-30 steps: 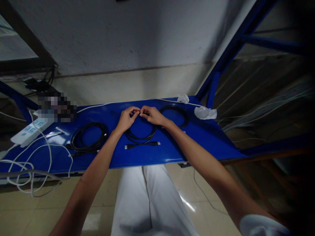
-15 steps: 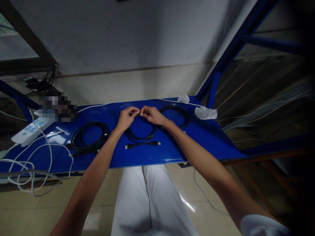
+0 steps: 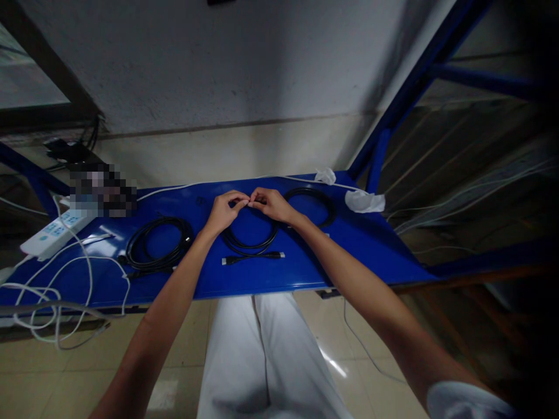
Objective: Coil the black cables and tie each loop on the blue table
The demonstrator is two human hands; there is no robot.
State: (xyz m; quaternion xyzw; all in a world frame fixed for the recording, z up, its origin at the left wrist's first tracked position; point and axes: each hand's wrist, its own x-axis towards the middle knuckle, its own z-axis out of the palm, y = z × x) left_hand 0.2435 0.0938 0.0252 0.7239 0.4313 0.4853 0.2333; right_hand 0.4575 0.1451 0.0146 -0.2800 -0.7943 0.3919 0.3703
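Note:
My left hand and my right hand meet fingertip to fingertip over the top of a coiled black cable. Both are pinched closed; whatever lies between the fingertips is too small to make out. The coil's lower part shows below my hands, its two ends crossed, with silvery plugs pointing left and right. Left of my left hand lies a second black cable coil. Partly behind my right wrist is a third black coil.
On the blue table, a white power strip and tangled white cables lie at the left. Crumpled white pieces rest at the back right. Blue frame bars rise at the right, and a wall stands behind.
The pinched fingertips have shifted very slightly, and the dark bit seen between them earlier is now less visible. The coils lie where they were.

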